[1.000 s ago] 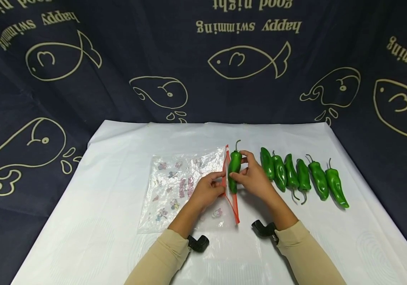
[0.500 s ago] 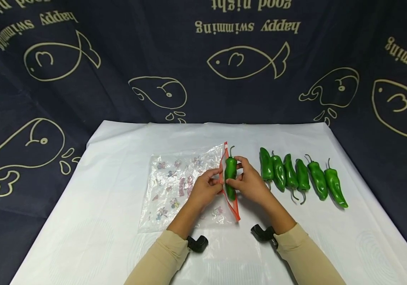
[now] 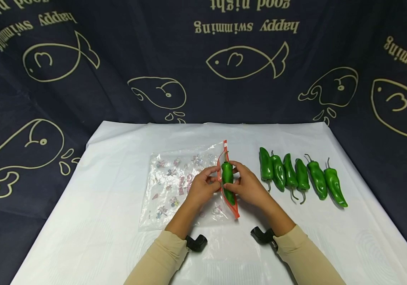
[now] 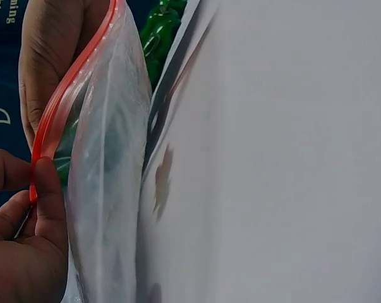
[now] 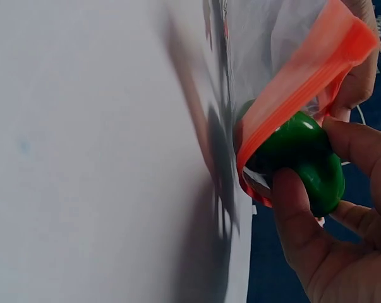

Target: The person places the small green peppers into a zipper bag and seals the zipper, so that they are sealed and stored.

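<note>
A clear zip bag (image 3: 169,186) with small printed figures lies on the table, its red-edged mouth on the right held apart. My left hand (image 3: 203,186) pinches the upper edge of that mouth between thumb and fingers, as the left wrist view shows with the bag's red zip strip (image 4: 51,120). In my right hand (image 3: 247,184) I grip a green pepper (image 3: 227,174) by its side. The right wrist view shows this pepper (image 5: 310,161) partly inside the red opening, with thumb and fingertips on the part that sticks out.
Several green peppers (image 3: 291,172) lie in a row on the white-covered table (image 3: 82,229), to the right of my right hand. Behind the table hangs a dark blue cloth (image 3: 203,99) with fish and whale drawings. A black camera mount sits at each wrist.
My right hand has moved the pepper left and slightly nearer to me, from beside the bag's mouth into it. My left hand keeps its pinch on the bag's edge, shifting slightly left.
</note>
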Available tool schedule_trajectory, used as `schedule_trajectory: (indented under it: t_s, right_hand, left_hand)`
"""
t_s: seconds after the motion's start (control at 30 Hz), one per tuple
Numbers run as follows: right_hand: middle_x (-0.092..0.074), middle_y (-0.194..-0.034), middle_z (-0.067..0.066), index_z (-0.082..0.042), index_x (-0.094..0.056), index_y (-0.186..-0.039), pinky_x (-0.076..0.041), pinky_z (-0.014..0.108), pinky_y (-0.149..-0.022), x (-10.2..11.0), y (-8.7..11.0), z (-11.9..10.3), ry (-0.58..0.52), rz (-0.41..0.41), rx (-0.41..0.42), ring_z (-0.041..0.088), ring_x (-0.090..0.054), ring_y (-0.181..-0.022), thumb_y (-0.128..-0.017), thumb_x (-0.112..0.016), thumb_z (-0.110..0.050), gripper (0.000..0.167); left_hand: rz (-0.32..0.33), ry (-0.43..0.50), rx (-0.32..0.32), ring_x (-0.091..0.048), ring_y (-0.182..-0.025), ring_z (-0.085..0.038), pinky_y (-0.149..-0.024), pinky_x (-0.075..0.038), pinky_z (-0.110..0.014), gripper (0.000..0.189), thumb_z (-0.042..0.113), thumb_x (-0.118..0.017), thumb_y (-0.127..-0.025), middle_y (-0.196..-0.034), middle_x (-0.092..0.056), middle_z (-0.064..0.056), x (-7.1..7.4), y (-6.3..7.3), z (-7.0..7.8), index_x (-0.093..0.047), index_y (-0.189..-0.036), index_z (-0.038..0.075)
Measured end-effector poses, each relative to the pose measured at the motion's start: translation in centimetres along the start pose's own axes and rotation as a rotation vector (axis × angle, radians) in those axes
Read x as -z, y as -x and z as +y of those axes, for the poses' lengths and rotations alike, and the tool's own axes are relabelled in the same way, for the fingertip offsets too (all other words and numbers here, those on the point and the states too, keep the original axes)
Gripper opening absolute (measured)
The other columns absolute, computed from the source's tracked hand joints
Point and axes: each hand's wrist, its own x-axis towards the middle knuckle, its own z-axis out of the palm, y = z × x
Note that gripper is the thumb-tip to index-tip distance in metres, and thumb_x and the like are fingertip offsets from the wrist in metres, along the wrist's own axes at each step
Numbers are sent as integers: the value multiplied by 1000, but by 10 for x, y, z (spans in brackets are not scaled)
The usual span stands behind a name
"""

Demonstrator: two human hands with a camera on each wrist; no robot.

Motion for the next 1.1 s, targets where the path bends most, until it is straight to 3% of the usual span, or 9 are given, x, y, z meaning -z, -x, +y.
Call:
schedule_trajectory:
  t_s: [0.2, 0.5, 0.77, 0.87, 1.0, 1.1]
  right_hand:
    - [-54, -122, 16, -11, -35, -152, -54, 33, -57, -1, 1, 0, -20, -28, 5, 16, -61, -67, -85, -78, -14, 80]
    - [-61, -116, 12, -9, -40, -151, -53, 33, -62, -1, 1, 2, -9, -35, -31, 19, -61, -79, -82, -81, -17, 81]
    - [-61, -118, 14, -8, -40, -150, -53, 32, -67, -1, 0, 3, 4, -66, -56, 23, -63, -89, -86, -76, -20, 75]
    - [-60, -119, 15, -9, -40, -150, -52, 33, -68, 0, 1, 2, -11, -75, -64, 22, -64, -87, -89, -73, -20, 70]
    - [-58, -120, 18, -6, -40, -149, -54, 33, -66, 1, 2, 1, -65, -77, -84, 20, -64, -81, -93, -66, -15, 63]
    - [-57, -120, 19, -3, -42, -147, -56, 34, -65, 0, 3, -1, -121, -62, -105, 21, -64, -80, -93, -62, -10, 58]
  left_hand:
    - [-18, 12, 9, -63, -78, -14, -68, -54, -27, 58, -6, -58, -81, -101, -66, -29, 2, 0, 0, -56, -139, 2]
    - [-22, -3, 15, -65, -80, -13, -67, -55, -24, 52, -5, -60, -83, -99, -69, -21, 0, 0, 0, -59, -134, 3]
    - [-32, 18, 16, -63, -78, -11, -64, -52, -22, 54, -8, -58, -82, -95, -66, -23, 0, 1, -1, -58, -135, 1]
    - [-49, 34, 28, -63, -79, -11, -68, -55, -28, 55, -9, -58, -83, -97, -65, -27, 0, 2, 3, -56, -137, -1]
    - [-48, 34, 42, -64, -78, -12, -72, -57, -35, 54, -8, -59, -83, -92, -66, -19, 0, 2, 3, -57, -136, 0]
    - [-35, 33, 35, -63, -76, -12, -69, -57, -31, 53, -7, -59, -82, -86, -66, -10, -1, 1, -1, -59, -134, 2]
